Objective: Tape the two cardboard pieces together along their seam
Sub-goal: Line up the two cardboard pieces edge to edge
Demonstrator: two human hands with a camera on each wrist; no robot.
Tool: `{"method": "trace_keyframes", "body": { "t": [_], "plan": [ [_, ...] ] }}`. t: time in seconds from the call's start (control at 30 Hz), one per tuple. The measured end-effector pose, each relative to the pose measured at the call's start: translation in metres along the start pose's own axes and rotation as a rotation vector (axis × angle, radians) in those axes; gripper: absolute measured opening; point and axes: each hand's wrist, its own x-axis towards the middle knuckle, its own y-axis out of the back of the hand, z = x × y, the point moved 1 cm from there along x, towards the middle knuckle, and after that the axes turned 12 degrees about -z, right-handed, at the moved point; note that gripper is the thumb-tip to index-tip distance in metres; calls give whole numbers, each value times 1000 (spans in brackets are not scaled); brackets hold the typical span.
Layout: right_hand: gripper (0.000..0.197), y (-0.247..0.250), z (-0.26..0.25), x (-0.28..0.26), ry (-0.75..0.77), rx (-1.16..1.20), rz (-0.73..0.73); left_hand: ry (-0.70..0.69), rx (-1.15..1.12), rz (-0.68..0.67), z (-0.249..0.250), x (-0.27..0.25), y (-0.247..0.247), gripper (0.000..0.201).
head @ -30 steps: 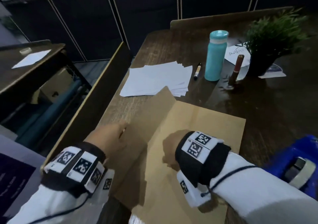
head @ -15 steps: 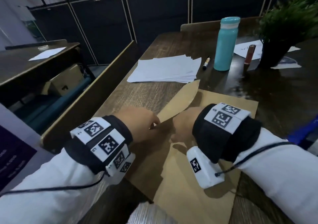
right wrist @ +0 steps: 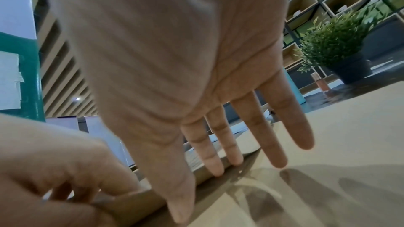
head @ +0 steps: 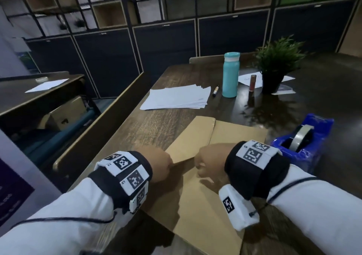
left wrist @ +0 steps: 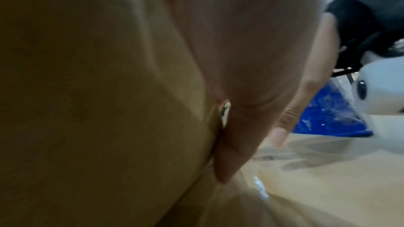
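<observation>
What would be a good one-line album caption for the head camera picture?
Both hands, left hand and right hand, meet at the seam of two cardboard pieces, the blue tape dispenser waiting alongside.

Straight fingers point(right wrist: 213, 160) on cardboard point(right wrist: 349, 144)

Two cardboard pieces: left piece point(head: 191, 139), right piece point(head: 237, 135). Two hands: left hand point(head: 156, 163), right hand point(head: 212, 162). One tape dispenser point(head: 305, 139), near right. One paper stack point(head: 176, 98), far left. One bottle point(head: 231, 74). One pen point(head: 216, 91). One potted plant point(head: 278, 63), far right. One small brown tube point(head: 252, 83). One worktop point(head: 148, 125).
</observation>
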Motion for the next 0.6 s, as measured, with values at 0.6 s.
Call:
{"method": "trace_keyframes", "body": {
  "t": [0.6],
  "plan": [
    [39,8,-50,19,-29,-48,-129,39,-67,-35,-25,11,-12,52]
  ]
}}
